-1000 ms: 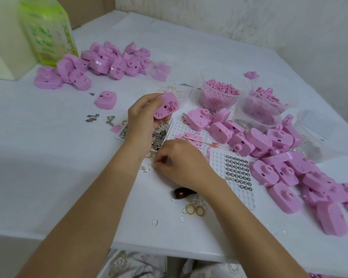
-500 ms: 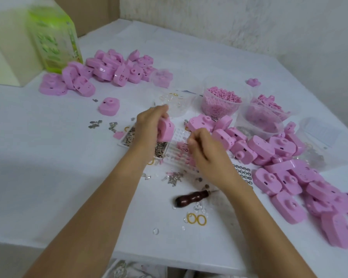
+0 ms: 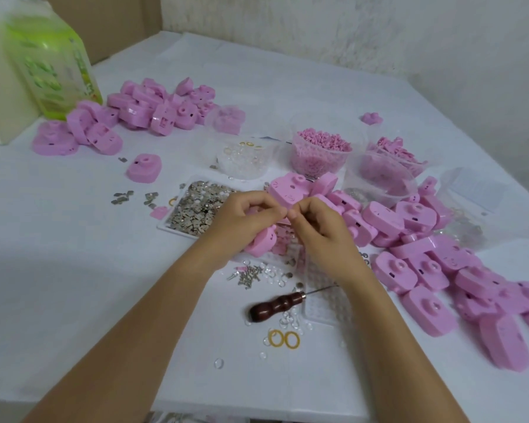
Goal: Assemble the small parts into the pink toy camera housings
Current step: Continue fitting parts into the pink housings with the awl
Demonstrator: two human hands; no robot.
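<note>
While left hand (image 3: pixel 242 218) grips it, pink housing (image 3: pixel 261 241), rounded, half hidden; perhaps tilted.

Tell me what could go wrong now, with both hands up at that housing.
The right hand meets the left hand above the pink housing. Any tiny part pinched there is hidden and, if dropped, could vanish among the loose screws. The awl lies by the right forearm, needle exposed; lowering the arm might hit it.
</note>
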